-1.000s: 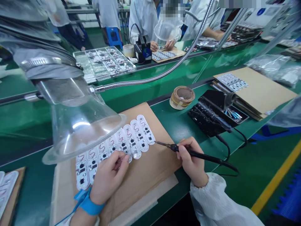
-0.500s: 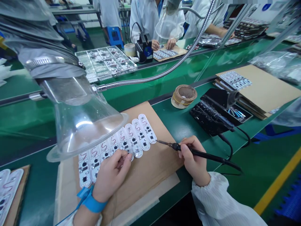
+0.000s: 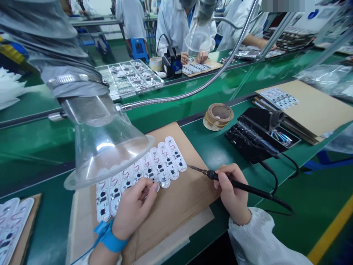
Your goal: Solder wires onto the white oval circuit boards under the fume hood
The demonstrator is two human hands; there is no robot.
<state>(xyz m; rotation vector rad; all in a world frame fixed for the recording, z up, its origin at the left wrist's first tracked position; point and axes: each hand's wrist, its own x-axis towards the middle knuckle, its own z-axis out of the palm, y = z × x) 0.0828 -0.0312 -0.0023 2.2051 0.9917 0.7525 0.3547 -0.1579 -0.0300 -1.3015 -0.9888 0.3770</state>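
A row of white rounded circuit boards (image 3: pixel 160 169), each with a black chip and red wires, lies on a brown cardboard sheet (image 3: pixel 176 206). My right hand (image 3: pixel 234 193) grips a soldering iron (image 3: pixel 248 188) by its black handle. The iron's tip points left, just beside the lower end of the rightmost board (image 3: pixel 175 154) and apart from it. Closed in a pinch, my left hand (image 3: pixel 139 202) rests over the lower ends of the middle boards. From under it trails a faint thin strand that looks like solder wire (image 3: pixel 137 241); its end at the fingertips is too small to see.
A clear fume hood (image 3: pixel 107 147) hangs over the left boards, with a metal hose (image 3: pixel 171 98). A tape roll (image 3: pixel 217 116) and a black soldering iron stand (image 3: pixel 252 136) sit at the right. Cardboard sheets (image 3: pixel 317 106) are stacked beyond. Co-workers' hands (image 3: pixel 202 57) work across the bench.
The iron's tip has drawn slightly away from the corner of the rightmost board. My left hand keeps its pinch over the boards. The whole view has shifted a little.
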